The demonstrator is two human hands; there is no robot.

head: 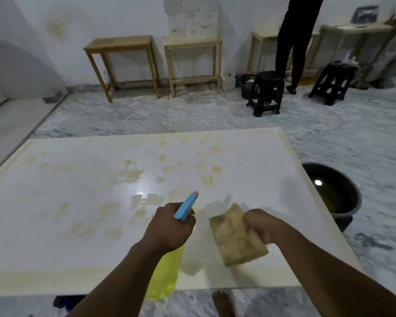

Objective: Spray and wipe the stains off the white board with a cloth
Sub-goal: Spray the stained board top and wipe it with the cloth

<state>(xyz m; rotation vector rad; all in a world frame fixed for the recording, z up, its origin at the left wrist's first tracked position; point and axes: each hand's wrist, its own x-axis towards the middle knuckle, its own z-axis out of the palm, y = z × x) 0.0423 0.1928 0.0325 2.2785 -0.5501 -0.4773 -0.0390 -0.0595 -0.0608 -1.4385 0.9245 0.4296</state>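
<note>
One glossy white board bears many blotchy stains. Left hand grips one yellow plastic spray bottle; at three o'clock, right hand pinches one folded cloth.

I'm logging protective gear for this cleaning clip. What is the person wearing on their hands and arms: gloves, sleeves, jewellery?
The left hand and right hand are bare: no gloves, and no rings, watch or bracelet that I can see. Both forearms are uncovered as far as the frame shows; no sleeve edge is in view.
</note>
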